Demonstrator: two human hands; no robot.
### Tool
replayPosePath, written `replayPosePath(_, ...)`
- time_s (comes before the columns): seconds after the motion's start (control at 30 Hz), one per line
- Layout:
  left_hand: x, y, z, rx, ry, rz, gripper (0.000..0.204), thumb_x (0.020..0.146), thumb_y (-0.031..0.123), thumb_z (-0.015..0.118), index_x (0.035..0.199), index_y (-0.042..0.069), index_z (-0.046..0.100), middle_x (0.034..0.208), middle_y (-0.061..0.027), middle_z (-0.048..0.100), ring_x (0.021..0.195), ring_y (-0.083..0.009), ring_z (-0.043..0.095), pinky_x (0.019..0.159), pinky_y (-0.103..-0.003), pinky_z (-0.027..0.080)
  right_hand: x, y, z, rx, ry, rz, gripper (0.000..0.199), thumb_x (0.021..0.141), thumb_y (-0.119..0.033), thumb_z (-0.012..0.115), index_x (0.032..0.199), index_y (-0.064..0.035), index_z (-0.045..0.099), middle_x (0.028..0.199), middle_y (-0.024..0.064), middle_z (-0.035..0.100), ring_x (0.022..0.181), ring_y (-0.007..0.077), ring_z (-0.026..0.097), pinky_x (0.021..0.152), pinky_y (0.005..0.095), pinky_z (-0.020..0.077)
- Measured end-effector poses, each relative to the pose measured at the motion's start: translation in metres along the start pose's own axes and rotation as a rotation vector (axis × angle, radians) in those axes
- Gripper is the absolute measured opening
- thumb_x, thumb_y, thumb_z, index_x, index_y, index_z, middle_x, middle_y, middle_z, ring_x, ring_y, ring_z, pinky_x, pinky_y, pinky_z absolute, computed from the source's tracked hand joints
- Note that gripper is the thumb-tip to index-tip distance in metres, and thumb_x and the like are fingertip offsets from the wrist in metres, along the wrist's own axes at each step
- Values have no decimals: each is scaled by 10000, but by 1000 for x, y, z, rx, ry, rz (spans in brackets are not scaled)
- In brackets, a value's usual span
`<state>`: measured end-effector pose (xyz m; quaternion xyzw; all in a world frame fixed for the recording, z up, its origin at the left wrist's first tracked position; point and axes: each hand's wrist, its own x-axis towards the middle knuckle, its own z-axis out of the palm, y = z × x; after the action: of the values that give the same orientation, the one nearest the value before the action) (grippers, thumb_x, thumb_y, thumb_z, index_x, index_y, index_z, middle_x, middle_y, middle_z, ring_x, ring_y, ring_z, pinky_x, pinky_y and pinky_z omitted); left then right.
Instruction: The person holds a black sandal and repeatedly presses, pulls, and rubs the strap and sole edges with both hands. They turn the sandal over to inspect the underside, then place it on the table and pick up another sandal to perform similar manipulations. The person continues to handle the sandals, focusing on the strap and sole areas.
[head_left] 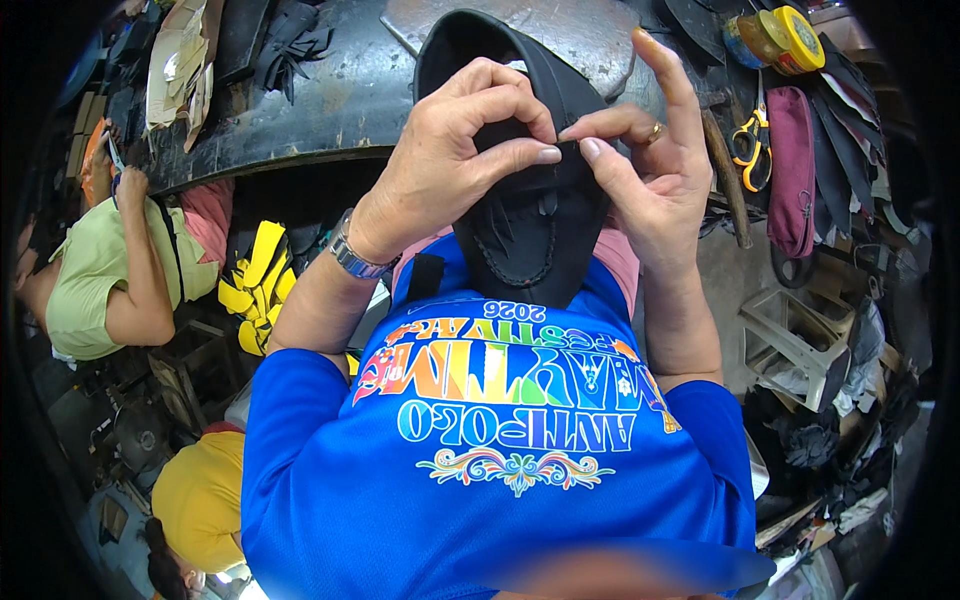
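**Both hands pinching a black shoe upper**

While the black shoe upper point(530, 215) is hanging in front of the person's chest, just near of the dark desk point(330, 110), both hands are gripping its middle seam. The left hand point(450, 165) is closing thumb and forefinger on the seam's edge; the right hand point(640, 165) is pinching beside it, forefinger pointing away, apparently to keep the seam taut. The piece is looking matte, curved and soft, with stitching looping round its lower end. Orange-handled scissors point(748, 150) are lying far right.
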<state>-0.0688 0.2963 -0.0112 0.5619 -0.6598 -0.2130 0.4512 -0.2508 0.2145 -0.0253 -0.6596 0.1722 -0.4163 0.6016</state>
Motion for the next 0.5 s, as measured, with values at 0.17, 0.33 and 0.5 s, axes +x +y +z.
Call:
replayPosePath(0.17,0,-1,2,1,7,4,149,774,93,816,877,63,713,935,-60,606,942,-200,609,835,-305,496,-2,-2,-8,-61,-12,84,746,851,103,595,1527,-15,303,1125,125,670,918,101,670,767,198,502)
replayPosePath(0.33,0,-1,4,24,38,11,160,772,102,819,888,68,714,936,-59,607,938,-205,612,829,-306,499,-1,5,-10,-159,-42,-65,717,861,111,588,1515,-7,321,1096,124,680,920,105,666,788,201,501)
replayPosePath(0.5,-1,-1,4,33,26,3,149,783,99,807,894,68,713,940,-58,604,938,-209,613,830,-312,499,-4,7,-6,-119,-2,-51,723,874,106,582,1519,-11,277,1043,131,674,921,136,664,833,239,517)
